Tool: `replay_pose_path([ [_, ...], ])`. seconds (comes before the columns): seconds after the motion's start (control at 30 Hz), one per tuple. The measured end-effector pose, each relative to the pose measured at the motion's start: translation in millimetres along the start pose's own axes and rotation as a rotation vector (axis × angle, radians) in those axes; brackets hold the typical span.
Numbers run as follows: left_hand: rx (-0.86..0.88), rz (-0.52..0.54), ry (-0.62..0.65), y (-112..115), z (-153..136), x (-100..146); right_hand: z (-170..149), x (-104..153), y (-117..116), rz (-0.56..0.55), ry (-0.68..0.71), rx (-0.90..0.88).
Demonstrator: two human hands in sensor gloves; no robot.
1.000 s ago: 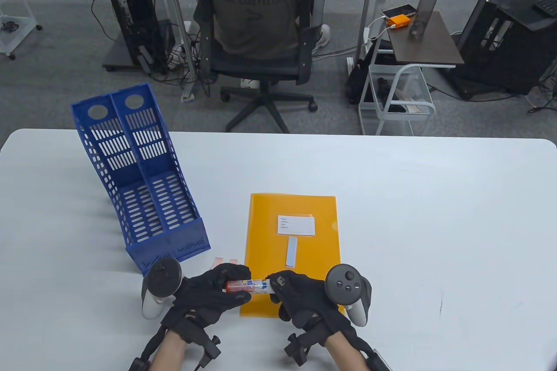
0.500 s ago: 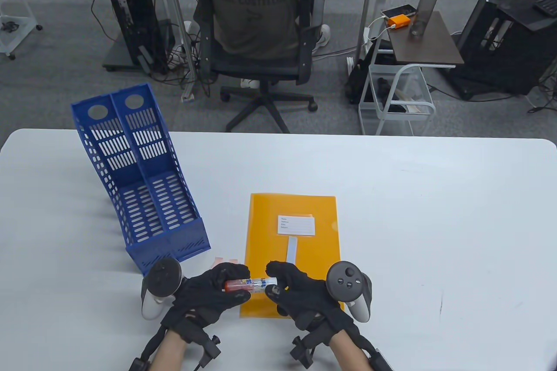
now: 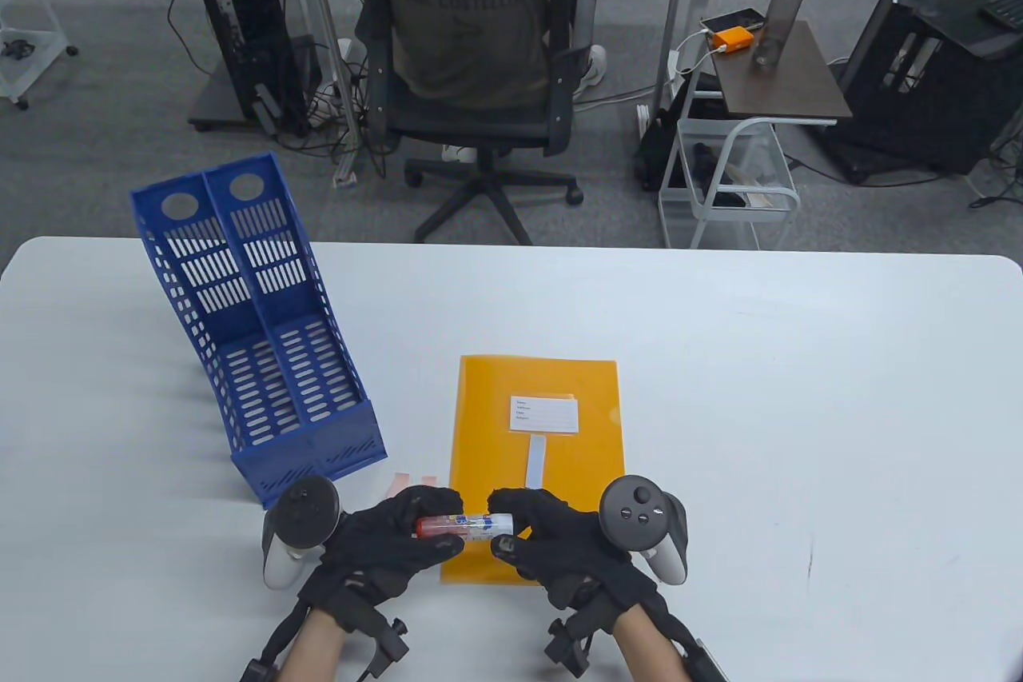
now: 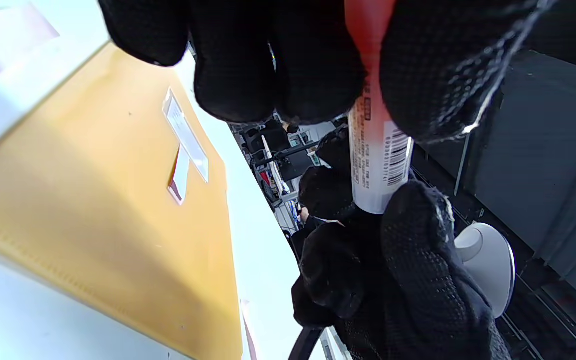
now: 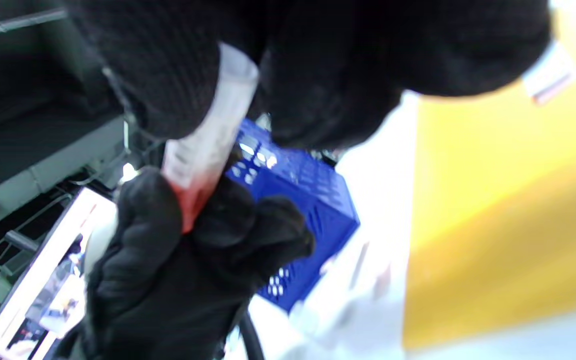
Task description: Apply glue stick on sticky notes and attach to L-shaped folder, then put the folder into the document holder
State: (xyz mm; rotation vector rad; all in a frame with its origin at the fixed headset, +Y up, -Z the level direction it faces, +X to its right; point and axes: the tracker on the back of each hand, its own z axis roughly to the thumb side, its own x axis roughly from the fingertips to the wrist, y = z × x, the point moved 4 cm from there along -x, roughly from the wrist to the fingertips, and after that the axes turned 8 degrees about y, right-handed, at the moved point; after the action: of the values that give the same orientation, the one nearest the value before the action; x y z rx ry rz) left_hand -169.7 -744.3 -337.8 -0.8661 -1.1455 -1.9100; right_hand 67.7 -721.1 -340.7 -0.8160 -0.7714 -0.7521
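Observation:
An orange L-shaped folder [image 3: 535, 466] lies flat at the table's front centre, bearing a white label [image 3: 543, 414] and a narrow white sticky note [image 3: 535, 462]. Above its near edge I hold a glue stick [image 3: 463, 525] level between both hands. My left hand [image 3: 404, 534] grips its red end [image 4: 368, 30]; my right hand [image 3: 527, 526] pinches the white end [image 5: 218, 115]. The folder [image 4: 98, 215] shows below the fingers in the left wrist view. A blue document holder [image 3: 256, 338] stands to the left. Pink sticky notes [image 3: 408, 484] peek out behind my left hand.
The white table [image 3: 799, 410] stretches wide to the right of the folder. Beyond the far edge a person sits in a black office chair [image 3: 471, 74], and a side table carries a bottle [image 3: 779, 10].
My right hand has shifted slightly right and down, its fingers re-gripping the white end of the glue stick. The left hand and folder stay put.

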Motion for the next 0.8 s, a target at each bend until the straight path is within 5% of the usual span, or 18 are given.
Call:
replay_pose_path([
  [0.3,-0.053,-0.006,-0.008,2.7,1.3,-1.0,-10.5,2.5,0.8,-0.001,-0.048,-0.017],
  [0.5,-0.136,-0.087,-0.030,20.5,4.9,-6.7,-13.7,0.6,-16.2,0.176,-0.083,-0.032],
  [0.63,-0.214,-0.174,-0.123,25.7,-1.1,-6.6,-18.2,-0.3,-15.3,0.179,-0.103,-0.031],
  [0.8,-0.391,-0.105,-0.161,16.8,7.5,-6.6,-27.5,1.9,-5.5,0.104,-0.168,0.046],
])
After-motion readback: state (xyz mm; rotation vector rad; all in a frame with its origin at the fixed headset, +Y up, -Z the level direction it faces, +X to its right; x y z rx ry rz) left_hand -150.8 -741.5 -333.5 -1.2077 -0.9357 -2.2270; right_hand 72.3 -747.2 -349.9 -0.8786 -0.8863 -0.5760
